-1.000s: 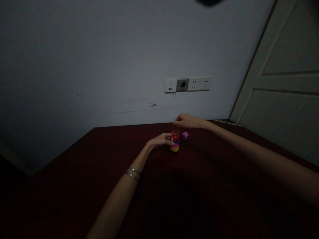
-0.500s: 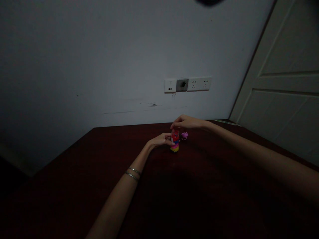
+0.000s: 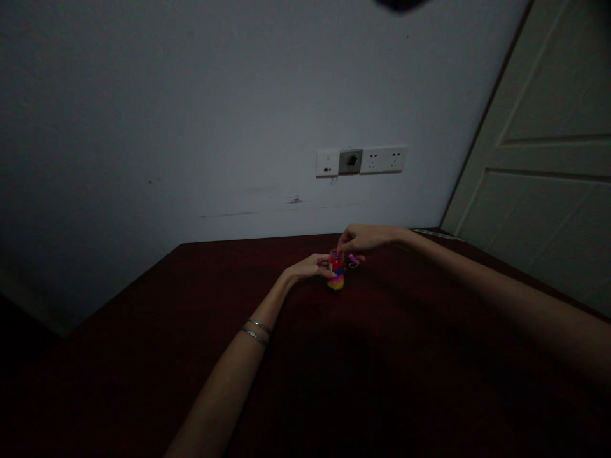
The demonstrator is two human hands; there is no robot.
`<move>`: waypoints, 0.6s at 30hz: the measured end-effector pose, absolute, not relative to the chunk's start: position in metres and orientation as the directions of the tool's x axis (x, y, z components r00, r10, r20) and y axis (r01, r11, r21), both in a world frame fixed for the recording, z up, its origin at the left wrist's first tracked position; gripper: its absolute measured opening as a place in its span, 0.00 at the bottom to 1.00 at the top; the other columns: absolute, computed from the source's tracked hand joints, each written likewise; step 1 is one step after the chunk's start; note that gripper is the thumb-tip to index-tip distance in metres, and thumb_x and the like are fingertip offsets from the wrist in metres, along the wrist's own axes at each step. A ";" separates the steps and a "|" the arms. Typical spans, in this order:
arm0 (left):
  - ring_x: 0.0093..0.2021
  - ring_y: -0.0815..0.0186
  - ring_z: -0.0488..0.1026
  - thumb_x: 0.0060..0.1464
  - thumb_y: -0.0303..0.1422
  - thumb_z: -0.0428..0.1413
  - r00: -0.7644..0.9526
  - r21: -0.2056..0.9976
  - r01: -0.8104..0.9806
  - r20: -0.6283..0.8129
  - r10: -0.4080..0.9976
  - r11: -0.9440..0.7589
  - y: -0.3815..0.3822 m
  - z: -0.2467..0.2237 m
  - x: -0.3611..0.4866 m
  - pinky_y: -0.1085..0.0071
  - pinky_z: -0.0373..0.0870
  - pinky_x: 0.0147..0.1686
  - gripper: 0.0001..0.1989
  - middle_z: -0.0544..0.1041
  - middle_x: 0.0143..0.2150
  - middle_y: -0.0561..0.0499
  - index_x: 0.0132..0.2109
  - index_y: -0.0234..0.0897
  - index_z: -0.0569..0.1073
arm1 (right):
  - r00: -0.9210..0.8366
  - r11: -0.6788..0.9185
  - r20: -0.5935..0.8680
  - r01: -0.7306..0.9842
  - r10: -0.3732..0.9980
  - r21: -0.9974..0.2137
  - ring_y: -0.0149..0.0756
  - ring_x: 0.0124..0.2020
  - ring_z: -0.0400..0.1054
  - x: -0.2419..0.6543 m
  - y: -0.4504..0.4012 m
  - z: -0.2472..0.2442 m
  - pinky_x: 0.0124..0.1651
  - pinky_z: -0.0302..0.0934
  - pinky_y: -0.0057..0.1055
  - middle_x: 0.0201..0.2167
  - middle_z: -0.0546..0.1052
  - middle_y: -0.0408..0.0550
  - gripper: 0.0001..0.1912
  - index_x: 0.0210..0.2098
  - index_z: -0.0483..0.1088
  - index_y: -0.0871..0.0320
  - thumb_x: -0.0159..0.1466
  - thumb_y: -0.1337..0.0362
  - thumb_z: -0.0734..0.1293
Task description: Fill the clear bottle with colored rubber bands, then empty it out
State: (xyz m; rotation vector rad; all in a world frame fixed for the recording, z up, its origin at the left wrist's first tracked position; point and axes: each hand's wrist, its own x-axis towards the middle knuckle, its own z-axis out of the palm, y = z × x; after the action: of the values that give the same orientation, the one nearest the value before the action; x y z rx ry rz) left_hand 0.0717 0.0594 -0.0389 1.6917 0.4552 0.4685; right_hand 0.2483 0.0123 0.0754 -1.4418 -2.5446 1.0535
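Note:
A small clear jar (image 3: 337,270) with red, blue, pink and yellow colours stands on the dark red table. My left hand (image 3: 312,267) is wrapped round its left side. At the jar's open-looking top, the fingertips of my right hand (image 3: 356,239) are pinched together at the rim; what they hold, if anything, is too small to make out. A small pink object (image 3: 353,259) with a loop lies just right of the jar, partly under my right hand.
The dark red table (image 3: 214,299) meets a grey wall behind. White sockets and a grey switch plate (image 3: 350,161) are on the wall above the jar. A pale panelled door (image 3: 548,152) stands at the right.
My right hand has shifted slightly to the right across the jar's top, uncovering more of the rim and covering part of the pink object. My left hand still holds the jar.

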 end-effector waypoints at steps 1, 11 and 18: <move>0.42 0.63 0.70 0.38 0.28 0.61 0.838 0.986 0.039 0.057 0.543 -0.164 0.060 -0.039 0.072 0.59 0.59 0.48 0.23 0.74 0.43 0.44 0.45 0.31 0.71 | -0.569 0.338 -0.297 0.751 0.767 -0.567 0.25 0.16 0.58 0.248 0.013 0.075 0.22 0.52 0.24 0.17 0.69 0.44 0.16 0.35 0.73 0.65 0.57 0.58 0.62; 0.40 0.64 0.70 0.38 0.28 0.61 0.843 0.988 0.016 0.069 0.534 -0.153 0.060 -0.042 0.071 0.60 0.60 0.48 0.22 0.74 0.42 0.43 0.45 0.31 0.71 | -0.575 0.353 -0.331 0.768 0.748 -0.535 0.24 0.17 0.59 0.246 0.011 0.083 0.21 0.50 0.24 0.19 0.71 0.45 0.18 0.41 0.72 0.64 0.58 0.59 0.61; 0.40 0.63 0.70 0.38 0.27 0.61 0.834 0.987 0.046 0.049 0.550 -0.157 0.061 -0.042 0.071 0.59 0.60 0.47 0.22 0.73 0.42 0.43 0.45 0.31 0.71 | -0.553 0.330 -0.389 0.796 0.737 -0.508 0.22 0.16 0.57 0.245 0.011 0.083 0.20 0.48 0.22 0.18 0.69 0.43 0.18 0.38 0.72 0.64 0.57 0.56 0.63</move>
State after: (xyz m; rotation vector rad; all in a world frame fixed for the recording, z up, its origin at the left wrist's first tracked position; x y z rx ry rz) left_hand 0.0712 0.0606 -0.0416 1.6871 0.4685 0.4705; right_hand 0.2452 0.0112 0.0826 -1.5215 -2.6318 1.0893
